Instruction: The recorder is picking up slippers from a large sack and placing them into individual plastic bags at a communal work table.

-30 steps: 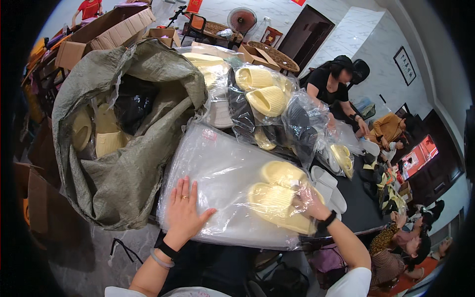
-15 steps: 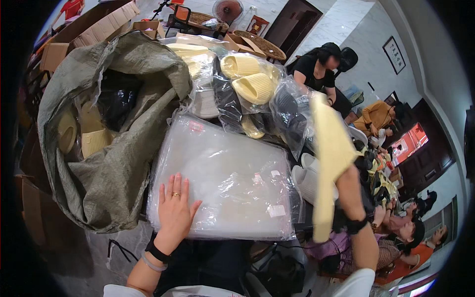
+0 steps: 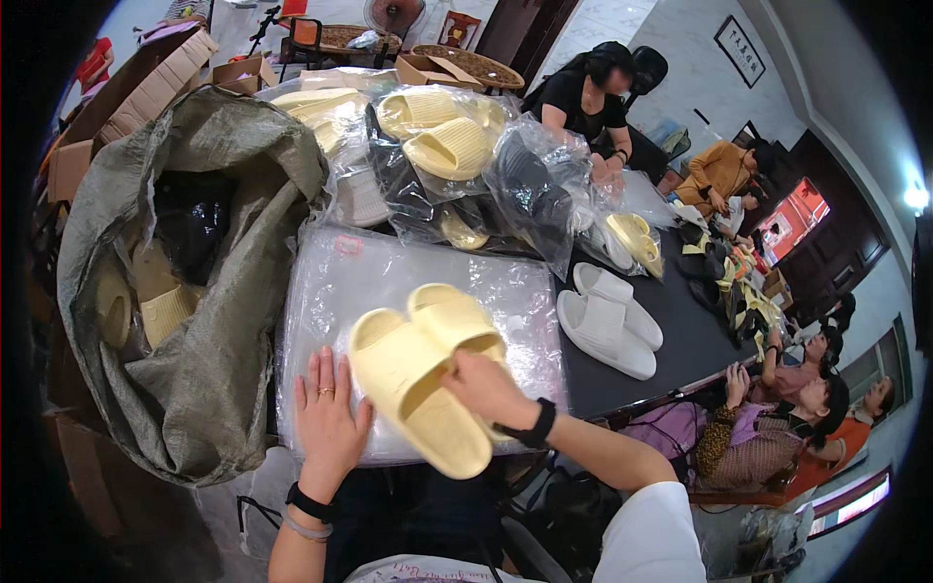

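Note:
A pair of pale yellow slides [image 3: 428, 374] lies side by side on a stack of clear plastic bags [image 3: 360, 282] at the table's near edge. My right hand [image 3: 486, 389] grips the pair from the right, fingers closed over the inner edge. My left hand [image 3: 328, 423] rests flat and open on the plastic, touching the left slide's heel.
A large grey-green woven sack [image 3: 209, 321] holding more slides stands at the left. Bagged yellow and black slides [image 3: 457, 155] pile up behind. A white pair of slides [image 3: 607, 321] lies on the dark table [image 3: 680, 340]. Several other people work along the right side.
My right hand has brought the yellow slides down from upright in the air and laid them on the plastic. My left hand stayed flat on the bags.

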A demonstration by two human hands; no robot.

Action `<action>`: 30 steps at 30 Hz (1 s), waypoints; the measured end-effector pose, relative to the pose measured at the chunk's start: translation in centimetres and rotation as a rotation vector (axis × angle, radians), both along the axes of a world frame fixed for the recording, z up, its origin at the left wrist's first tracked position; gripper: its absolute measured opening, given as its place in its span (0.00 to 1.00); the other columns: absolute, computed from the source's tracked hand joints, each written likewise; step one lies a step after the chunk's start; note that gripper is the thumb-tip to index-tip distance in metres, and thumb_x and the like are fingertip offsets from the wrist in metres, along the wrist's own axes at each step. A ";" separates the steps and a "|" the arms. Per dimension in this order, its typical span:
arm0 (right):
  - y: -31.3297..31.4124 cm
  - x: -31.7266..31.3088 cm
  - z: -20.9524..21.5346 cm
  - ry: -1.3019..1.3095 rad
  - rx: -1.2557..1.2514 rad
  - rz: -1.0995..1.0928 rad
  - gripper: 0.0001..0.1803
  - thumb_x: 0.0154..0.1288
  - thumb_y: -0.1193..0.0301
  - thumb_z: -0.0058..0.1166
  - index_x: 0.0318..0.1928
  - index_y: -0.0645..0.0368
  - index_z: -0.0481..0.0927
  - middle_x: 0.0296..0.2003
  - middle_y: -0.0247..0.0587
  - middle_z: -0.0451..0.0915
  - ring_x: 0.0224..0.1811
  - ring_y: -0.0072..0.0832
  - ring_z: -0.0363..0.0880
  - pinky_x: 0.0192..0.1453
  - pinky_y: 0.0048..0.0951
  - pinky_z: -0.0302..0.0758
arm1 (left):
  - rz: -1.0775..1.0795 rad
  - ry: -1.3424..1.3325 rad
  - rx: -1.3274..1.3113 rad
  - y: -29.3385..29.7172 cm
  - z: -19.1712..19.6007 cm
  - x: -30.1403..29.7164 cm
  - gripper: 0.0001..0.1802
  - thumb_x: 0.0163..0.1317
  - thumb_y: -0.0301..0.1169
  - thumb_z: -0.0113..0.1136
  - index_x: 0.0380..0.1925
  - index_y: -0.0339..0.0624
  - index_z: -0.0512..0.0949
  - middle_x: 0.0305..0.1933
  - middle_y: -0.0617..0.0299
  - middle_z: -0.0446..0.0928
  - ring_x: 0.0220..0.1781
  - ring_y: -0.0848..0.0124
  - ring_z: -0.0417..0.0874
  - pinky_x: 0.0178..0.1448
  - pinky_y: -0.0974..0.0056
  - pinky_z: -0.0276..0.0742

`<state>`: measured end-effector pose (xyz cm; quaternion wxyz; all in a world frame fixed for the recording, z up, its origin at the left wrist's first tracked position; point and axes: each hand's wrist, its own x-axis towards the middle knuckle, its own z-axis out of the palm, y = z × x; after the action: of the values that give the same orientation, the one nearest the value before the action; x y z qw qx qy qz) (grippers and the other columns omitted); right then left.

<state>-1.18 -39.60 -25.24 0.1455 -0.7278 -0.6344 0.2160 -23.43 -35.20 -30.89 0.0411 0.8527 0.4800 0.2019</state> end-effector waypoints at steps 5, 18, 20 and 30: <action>-2.6 8.0 -1.9 -0.125 0.045 -0.304 0.16 0.60 0.63 0.50 0.34 0.67 0.70 0.30 0.59 0.76 0.34 0.52 0.76 0.39 0.46 0.71 | -0.002 -0.080 -0.051 0.1 -0.6 -0.5 0.33 0.60 0.44 0.49 0.62 0.38 0.60 0.69 0.47 0.54 0.71 0.52 0.52 0.70 0.48 0.44; -7.2 26.9 -1.4 -0.291 0.183 -0.683 0.13 0.57 0.69 0.52 0.37 0.67 0.71 0.35 0.60 0.75 0.40 0.55 0.74 0.45 0.48 0.70 | 0.008 -0.060 0.024 -0.1 -0.3 0.1 0.34 0.57 0.44 0.53 0.61 0.37 0.63 0.68 0.49 0.56 0.70 0.53 0.54 0.70 0.47 0.46; -6.4 26.9 -0.7 -0.501 0.222 -0.689 0.12 0.57 0.70 0.52 0.36 0.68 0.71 0.37 0.60 0.74 0.41 0.55 0.73 0.46 0.48 0.70 | 0.010 -0.060 0.034 0.0 -0.3 0.0 0.34 0.57 0.44 0.53 0.61 0.37 0.63 0.68 0.48 0.56 0.70 0.53 0.54 0.70 0.47 0.46; -4.4 28.3 5.8 -0.948 -0.026 -0.761 0.15 0.51 0.61 0.58 0.30 0.61 0.81 0.35 0.49 0.81 0.38 0.44 0.81 0.38 0.39 0.76 | 0.068 0.013 -0.010 -1.0 2.1 1.4 0.36 0.54 0.44 0.59 0.58 0.32 0.64 0.64 0.41 0.60 0.69 0.51 0.55 0.70 0.47 0.47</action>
<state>27.08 -44.01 -19.46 -0.0950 -0.9221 -0.3226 -0.1912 -22.02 -36.17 -28.75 0.0354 0.8371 0.5098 0.1955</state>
